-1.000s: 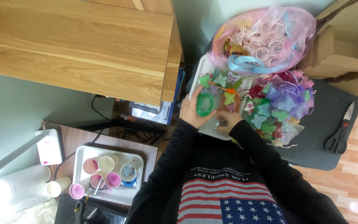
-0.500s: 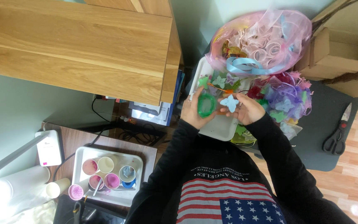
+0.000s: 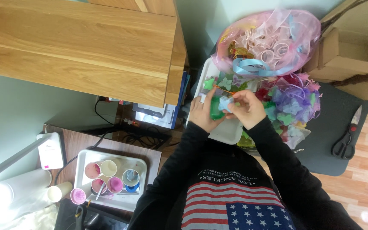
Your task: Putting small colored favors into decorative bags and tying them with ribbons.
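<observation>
Now drawn together at frame centre: left hand (image 3: 202, 114) gripping green piece (image 3: 215, 110), right hand (image 3: 248, 108) pinching pale blue flower (image 3: 225, 103); could slip from so light a pinch.

A small pale blue flower-shaped piece (image 3: 225, 103) is pinched upright above the white tray (image 3: 231, 132), beside a green piece (image 3: 215, 110).

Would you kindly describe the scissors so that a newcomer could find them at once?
Start at the dark mat on the right, beside the cardboard box. The scissors lie near its right edge, apart from both hands and the heap of coloured butterflies. They are the only metal tool there, with black handles and a blade pointing up.
</observation>
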